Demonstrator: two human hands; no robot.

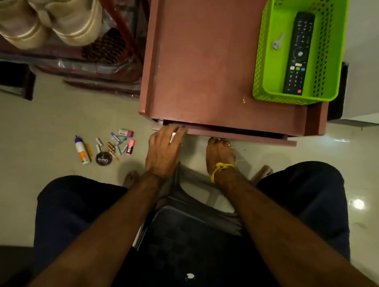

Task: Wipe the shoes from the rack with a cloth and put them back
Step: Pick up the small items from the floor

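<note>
A pair of beige sneakers [48,15] stands on the dark red shoe rack [114,58] at the top left. No cloth is in view. Both my hands are at the slightly open drawer [239,135] of a brown cabinet [210,56], away from the shoes. My left hand [164,150] has its fingertips at the drawer's gap, and a small white thing [173,138] shows between its fingers and thumb. My right hand [219,154], with a yellow thread at the wrist, has its fingers curled on the handle under the drawer front.
A green basket [263,59] with a black remote [297,54] and a key sits on the cabinet top. Small items lie on the floor at the left: a glue bottle [81,150], markers, batteries and a round tin [103,158]. I sit on a dark stool [190,226].
</note>
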